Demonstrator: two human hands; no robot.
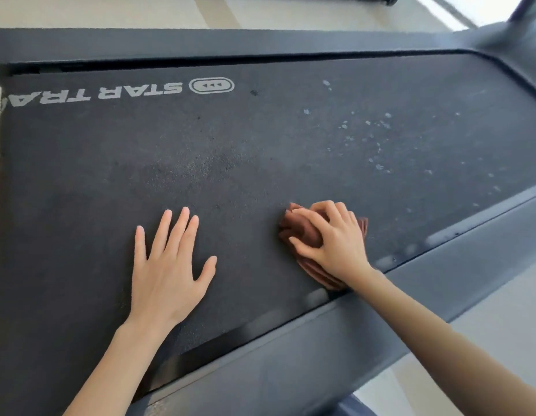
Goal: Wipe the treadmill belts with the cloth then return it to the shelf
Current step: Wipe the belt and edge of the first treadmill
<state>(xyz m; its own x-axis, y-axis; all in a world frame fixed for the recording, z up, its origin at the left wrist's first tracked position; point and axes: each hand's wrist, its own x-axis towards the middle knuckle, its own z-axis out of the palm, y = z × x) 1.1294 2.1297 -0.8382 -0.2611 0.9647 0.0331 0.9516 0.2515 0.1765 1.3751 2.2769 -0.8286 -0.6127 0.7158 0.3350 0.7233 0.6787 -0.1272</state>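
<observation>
Near side rail [290, 370] of a treadmill crosses just behind the right hand [335, 244], whose curled fingers clutch a bunched brown cloth [302, 229] pressed on the dark belt [260, 145]. Left of that grip, the left hand [167, 265] lies flat, fingers spread. Beyond the grip, open belt runs to the far rail [200, 43], with pale specks [374, 139] rightward.

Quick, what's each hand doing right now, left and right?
Left hand: open, fingers straight, resting flat on the treadmill belt, holding nothing.
Right hand: fingers curled round the brown cloth, pressing it on the belt.
</observation>
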